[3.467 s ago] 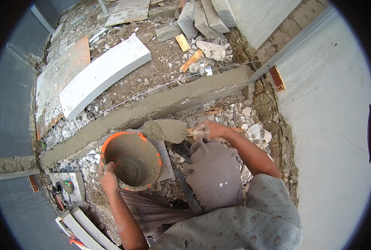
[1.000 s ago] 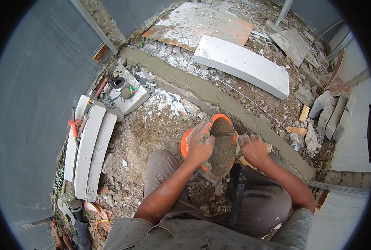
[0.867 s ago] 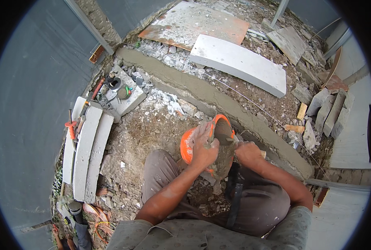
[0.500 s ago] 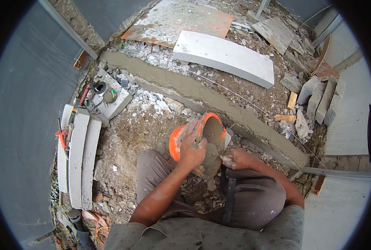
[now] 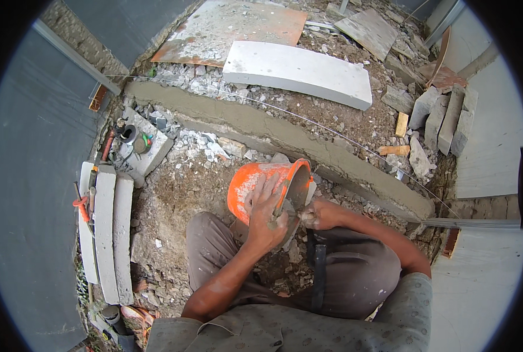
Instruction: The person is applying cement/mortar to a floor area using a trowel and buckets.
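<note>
An orange bucket (image 5: 244,190), smeared with grey, lies tipped on its side between my knees, its mouth turned to the right. My left hand (image 5: 265,212) grips it, fingers spread over the outer wall and thumb by the rim. Wet grey mortar coats the inside of the bucket. My right hand (image 5: 321,212) is closed at the bucket's mouth around the handle of a trowel. Mortar and my fingers hide most of the trowel (image 5: 292,225), whose blade is at the lower rim.
Beyond the bucket runs a low mortar-topped wall (image 5: 261,126) with a string above it. A white block (image 5: 296,73) lies behind it. Long pale blocks (image 5: 105,229) with hand tools stand at left. Stone slabs (image 5: 446,120) lean at right. Rubble covers the ground.
The bucket has tipped further onto its side, showing more of its orange wall. My right hand has moved in closer to its mouth with the trowel. The whole view has shifted slightly.
</note>
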Motion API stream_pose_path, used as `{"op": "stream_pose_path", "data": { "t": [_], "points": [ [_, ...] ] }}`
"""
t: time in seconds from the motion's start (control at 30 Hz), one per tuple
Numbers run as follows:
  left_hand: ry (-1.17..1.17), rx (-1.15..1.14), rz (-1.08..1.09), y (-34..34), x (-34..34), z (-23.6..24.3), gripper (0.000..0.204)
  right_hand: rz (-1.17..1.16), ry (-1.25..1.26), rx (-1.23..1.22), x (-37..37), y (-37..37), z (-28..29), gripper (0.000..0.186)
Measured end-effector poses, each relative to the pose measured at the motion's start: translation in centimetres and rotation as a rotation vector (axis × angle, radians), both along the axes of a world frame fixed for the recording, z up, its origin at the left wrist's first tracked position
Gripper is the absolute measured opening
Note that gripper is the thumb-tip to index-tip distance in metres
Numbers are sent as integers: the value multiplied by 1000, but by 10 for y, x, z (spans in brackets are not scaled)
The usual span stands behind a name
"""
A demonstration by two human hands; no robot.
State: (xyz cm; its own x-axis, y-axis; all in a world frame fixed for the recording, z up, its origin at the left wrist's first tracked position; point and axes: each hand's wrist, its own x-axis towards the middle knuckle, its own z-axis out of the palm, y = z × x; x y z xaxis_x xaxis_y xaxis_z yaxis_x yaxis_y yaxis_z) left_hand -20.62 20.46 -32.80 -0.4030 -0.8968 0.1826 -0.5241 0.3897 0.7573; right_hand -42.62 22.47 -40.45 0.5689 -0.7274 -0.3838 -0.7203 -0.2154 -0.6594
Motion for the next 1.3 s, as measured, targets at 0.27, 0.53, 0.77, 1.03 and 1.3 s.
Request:
{"op": "stream_pose_path", "data": {
  "t": [0.27,0.53,0.77,1.03,1.3],
  "points": [
    [886,713,524,-31,70,-51,40,-418,-410,532,-8,-7,15,15],
    [944,981,824,-27,126,-68,34,-689,-404,454,-45,-68,16,19],
    [1050,965,880,-15,147,-99,23,-481,469,-390,-22,-111,21,24],
    [1016,958,789,-18,142,-95,24,-681,99,-260,-8,-118,-9,27],
    [1020,950,777,-18,140,-84,29,-676,189,-132,-14,-110,-58,32]
  ]
}}
